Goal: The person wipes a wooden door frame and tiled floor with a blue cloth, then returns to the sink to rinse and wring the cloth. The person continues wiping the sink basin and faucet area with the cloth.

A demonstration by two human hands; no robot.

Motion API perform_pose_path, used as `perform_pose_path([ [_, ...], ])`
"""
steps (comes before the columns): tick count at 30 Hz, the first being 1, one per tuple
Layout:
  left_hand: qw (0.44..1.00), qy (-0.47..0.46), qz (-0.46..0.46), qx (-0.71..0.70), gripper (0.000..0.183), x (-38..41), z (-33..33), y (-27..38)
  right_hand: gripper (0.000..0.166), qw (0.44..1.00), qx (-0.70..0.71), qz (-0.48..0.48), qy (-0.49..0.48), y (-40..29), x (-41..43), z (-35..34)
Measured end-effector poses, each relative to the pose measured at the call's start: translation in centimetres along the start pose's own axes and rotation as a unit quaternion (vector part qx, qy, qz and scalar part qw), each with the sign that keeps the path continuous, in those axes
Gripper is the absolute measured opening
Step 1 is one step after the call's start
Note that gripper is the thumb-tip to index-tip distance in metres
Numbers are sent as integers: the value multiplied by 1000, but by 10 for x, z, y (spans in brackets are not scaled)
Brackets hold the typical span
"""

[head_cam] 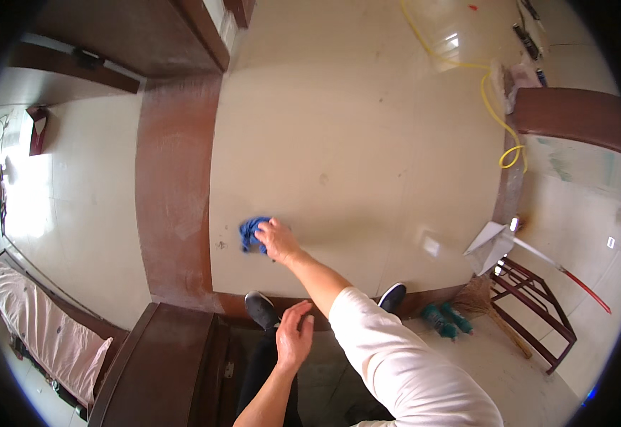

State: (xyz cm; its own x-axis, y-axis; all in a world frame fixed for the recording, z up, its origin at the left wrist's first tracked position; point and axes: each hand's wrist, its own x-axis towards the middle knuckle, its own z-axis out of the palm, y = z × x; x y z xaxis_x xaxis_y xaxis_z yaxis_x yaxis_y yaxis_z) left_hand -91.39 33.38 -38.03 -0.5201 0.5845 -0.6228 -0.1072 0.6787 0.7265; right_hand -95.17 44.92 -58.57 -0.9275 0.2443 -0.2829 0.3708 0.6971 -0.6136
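My right hand (278, 240) reaches forward and grips a crumpled blue cloth (253, 233), which is pressed to the beige tiled floor (353, 160). A few dark marks (221, 245) show on the tile just left of the cloth. Nearer my body, my left hand (294, 333) hangs above my leg with its fingers partly bent and nothing in it. The palm side of that hand is hidden.
Left lies a red-brown floor strip (177, 187) beside a brown wooden door (155, 363). Right are a white dustpan (485, 248), a straw broom (503, 325), green bottles (446, 320), a metal rack (545, 315) and a yellow hose (487, 96). My shoes (260, 308) stand by the floor's near edge.
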Motion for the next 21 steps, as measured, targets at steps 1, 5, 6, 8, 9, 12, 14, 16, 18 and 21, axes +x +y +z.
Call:
perform_pose_path([
  [1, 1000, 26, -6, 9, 21, 1, 4, -11, 25, 1000, 13, 4, 2, -9, -5, -11],
  [5, 996, -50, -57, 44, 18, -27, 9, -37, 27, 985, 109, 111, 77, -6, -34, -62],
  [6, 995, -58, -22, 79, 18, -32, 4, -29, 27, 983, 109, 121, 90, 1, -39, -79],
  [8, 990, -80, -17, 113, 18, -32, -5, -11, 28, 974, 115, 141, 135, 21, -48, -110],
  [9, 987, -90, -18, 129, 19, -31, -11, 4, 31, 977, 91, 128, 146, 32, -49, -126],
  [12, 981, -97, -20, 165, 19, -14, -26, 37, 30, 978, 73, 115, 161, 55, -31, -162],
  [14, 974, -95, -59, 197, 19, 14, -27, 76, 30, 981, 69, 106, 150, 71, -12, -186],
  [16, 979, -81, -27, 186, 19, 33, -25, 126, 28, 985, 69, 93, 125, 83, 7, -215],
  [18, 980, -92, -8, 176, 21, 61, -16, 185, 27, 988, 72, 85, 104, 98, 20, -245],
  [21, 988, -93, 33, 116, 23, 104, 4, 263, 29, 994, 50, 84, 39, 131, 34, -287],
])
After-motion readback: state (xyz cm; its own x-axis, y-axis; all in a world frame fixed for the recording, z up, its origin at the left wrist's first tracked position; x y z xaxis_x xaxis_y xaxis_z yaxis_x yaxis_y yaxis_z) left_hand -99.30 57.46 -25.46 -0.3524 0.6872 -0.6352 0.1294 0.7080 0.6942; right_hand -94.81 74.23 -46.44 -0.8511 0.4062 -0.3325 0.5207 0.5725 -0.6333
